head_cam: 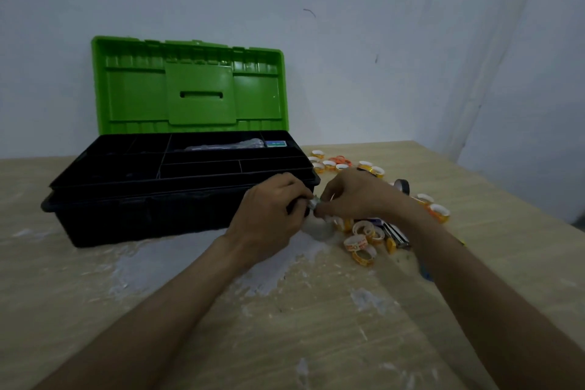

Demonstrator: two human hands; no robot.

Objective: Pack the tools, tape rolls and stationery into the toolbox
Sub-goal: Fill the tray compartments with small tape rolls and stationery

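One object [313, 203], left grip [269, 209], right grip [351, 196]

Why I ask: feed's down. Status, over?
Left hand, right hand pinch one small silvery item. Green-lidded black plastic toolbox open. Yellow tape rolls loose beside it.

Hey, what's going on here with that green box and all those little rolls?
A person is packing a toolbox. Its green lid stands open, and the tray's back compartments already hold a clear-wrapped item and a small blue box. The left hand and the right hand together pinch a small silvery object near the box's front right corner; it is too small to identify. Many tape rolls lie loose on the table.
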